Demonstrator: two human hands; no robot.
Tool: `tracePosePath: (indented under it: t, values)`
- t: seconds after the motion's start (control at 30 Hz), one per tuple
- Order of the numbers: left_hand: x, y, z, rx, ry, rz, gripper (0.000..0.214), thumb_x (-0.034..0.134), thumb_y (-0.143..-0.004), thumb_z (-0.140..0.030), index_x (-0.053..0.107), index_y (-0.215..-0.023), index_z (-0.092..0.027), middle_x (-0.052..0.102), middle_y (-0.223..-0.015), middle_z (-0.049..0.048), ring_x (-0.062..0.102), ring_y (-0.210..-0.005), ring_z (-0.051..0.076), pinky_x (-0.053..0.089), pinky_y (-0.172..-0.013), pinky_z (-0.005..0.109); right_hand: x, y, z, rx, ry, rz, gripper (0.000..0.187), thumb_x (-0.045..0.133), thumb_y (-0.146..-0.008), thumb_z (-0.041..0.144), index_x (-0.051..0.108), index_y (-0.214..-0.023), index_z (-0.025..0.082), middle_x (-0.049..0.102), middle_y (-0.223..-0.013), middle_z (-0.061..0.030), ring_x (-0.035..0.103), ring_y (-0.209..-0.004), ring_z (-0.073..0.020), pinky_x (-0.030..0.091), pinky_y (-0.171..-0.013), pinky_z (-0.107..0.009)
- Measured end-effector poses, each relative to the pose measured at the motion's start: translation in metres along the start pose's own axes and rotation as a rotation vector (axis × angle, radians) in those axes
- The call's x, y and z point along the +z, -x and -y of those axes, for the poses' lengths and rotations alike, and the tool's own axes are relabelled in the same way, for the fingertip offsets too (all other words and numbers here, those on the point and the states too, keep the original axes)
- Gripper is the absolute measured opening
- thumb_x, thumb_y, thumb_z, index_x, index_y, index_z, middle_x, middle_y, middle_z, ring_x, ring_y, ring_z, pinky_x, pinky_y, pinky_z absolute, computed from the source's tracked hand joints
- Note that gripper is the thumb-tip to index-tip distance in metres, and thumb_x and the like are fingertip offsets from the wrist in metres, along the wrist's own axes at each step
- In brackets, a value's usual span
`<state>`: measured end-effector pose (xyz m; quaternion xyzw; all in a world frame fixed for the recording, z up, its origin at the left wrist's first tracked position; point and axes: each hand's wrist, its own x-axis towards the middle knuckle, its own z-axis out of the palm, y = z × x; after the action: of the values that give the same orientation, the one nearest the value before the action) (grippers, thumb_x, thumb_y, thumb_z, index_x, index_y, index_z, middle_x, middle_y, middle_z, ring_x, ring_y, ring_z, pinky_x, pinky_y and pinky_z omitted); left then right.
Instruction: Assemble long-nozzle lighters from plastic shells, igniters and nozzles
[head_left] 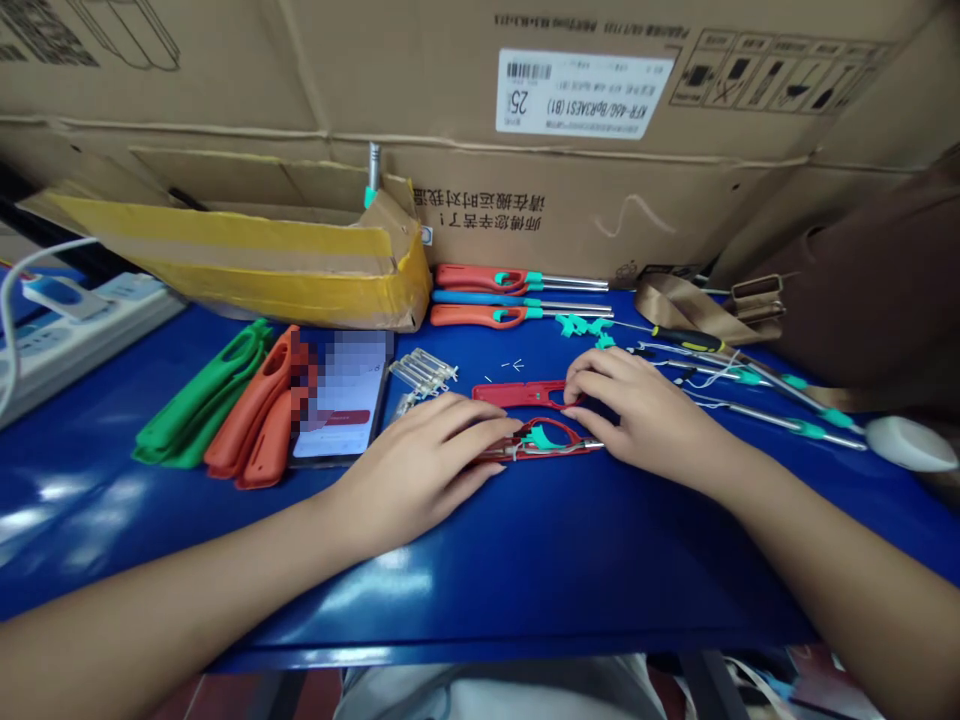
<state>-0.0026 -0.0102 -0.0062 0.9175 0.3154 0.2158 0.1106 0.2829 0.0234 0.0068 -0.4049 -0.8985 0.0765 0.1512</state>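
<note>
Both my hands rest on a blue table (pixel 525 560). My left hand (pixel 420 460) lies flat, fingers stretched out, fingertips touching the left end of an open red lighter shell (pixel 551 440) with a teal trigger and wires inside. My right hand (pixel 637 410) has its fingers curled, pressing on the right end of that shell. Its upper fingers touch a second red shell half (pixel 517 393) lying just behind.
Green shells (pixel 202 400) and orange shells (pixel 259 420) lie left, beside a phone (pixel 341 405). Clear tubes (pixel 424 372) sit behind my left hand. Finished lighters (pixel 517 297), a screwdriver (pixel 686 340) and metal rods (pixel 780 420) lie behind and right. Cardboard boxes (pixel 480 130) wall the back.
</note>
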Motion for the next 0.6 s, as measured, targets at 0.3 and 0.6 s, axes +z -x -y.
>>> tracePosePath:
  t: [0.3,0.6]
  values:
    - [-0.015,-0.001,0.005,0.070,-0.163,-0.163,0.038,0.065,-0.098,-0.025,0.061,-0.136,-0.021,0.068,-0.130,0.0098,0.060,-0.117,0.025,0.050,-0.103,0.047,-0.005,0.000,0.031,0.372,-0.717,-0.156,0.020,0.060,-0.097,0.038,0.066,-0.094,0.019,0.071,-0.081,-0.0039,0.068,-0.071,-0.0178,0.055,-0.064,-0.029]
    - [-0.021,-0.003,0.009,-0.017,0.002,0.029,0.031,0.068,-0.096,-0.031,0.069,-0.125,-0.018,0.073,-0.109,0.0080,0.067,-0.100,0.022,0.056,-0.089,0.038,0.004,0.003,0.024,0.020,-0.402,0.022,0.037,0.070,-0.093,0.038,0.066,-0.126,0.024,0.069,-0.119,-0.0086,0.066,-0.106,-0.0226,0.055,-0.093,-0.040]
